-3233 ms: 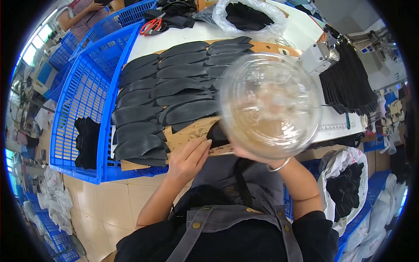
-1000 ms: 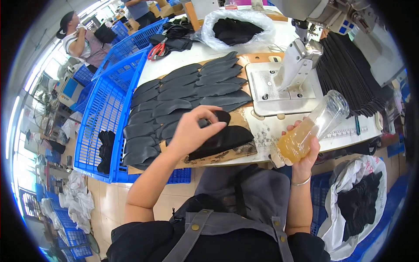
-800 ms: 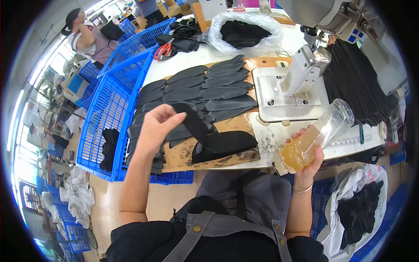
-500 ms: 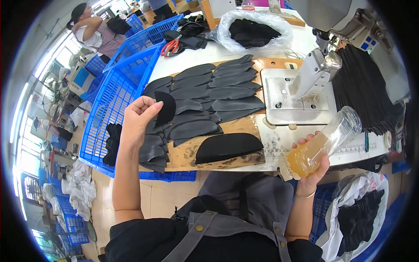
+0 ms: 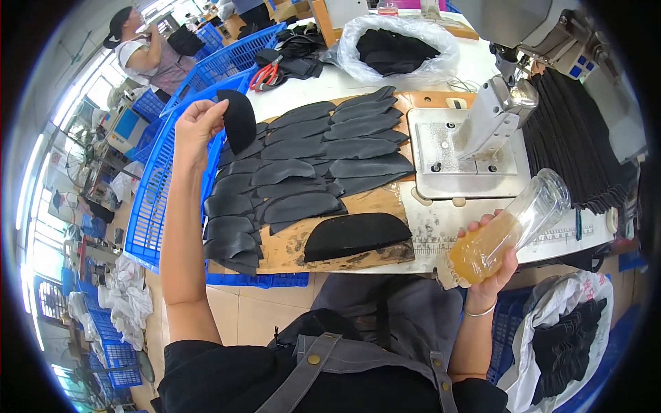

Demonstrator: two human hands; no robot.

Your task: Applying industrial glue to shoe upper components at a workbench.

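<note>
My left hand [image 5: 195, 135] pinches the edge of a black half-moon fabric piece [image 5: 239, 122] between thumb and fingers, holding it up over the blue crate's side and the far left of the work surface. In my right hand [image 5: 500, 274] is a clear bottle of cloudy amber liquid [image 5: 490, 246], tilted so the liquid gathers at its lower-left end, which has a ragged tan rim. Overlapping rows of dark grey curved pieces [image 5: 292, 150] cover much of a stained wooden board [image 5: 375, 203]. One matte black half-moon piece [image 5: 358, 236] lies apart near the board's front edge.
A sewing machine [image 5: 496, 113] stands right of the board, beside stacked black strips [image 5: 571, 138]. Farther back are a plastic bag of black pieces [image 5: 351, 51] and red-handled scissors [image 5: 267, 74]. Blue crates [image 5: 155, 220] line the left; a white sack [image 5: 516, 368] sits at lower right.
My left hand has moved up and left with the black fabric piece, away from the laid-out rows. My right hand and the bottle stay almost still.
</note>
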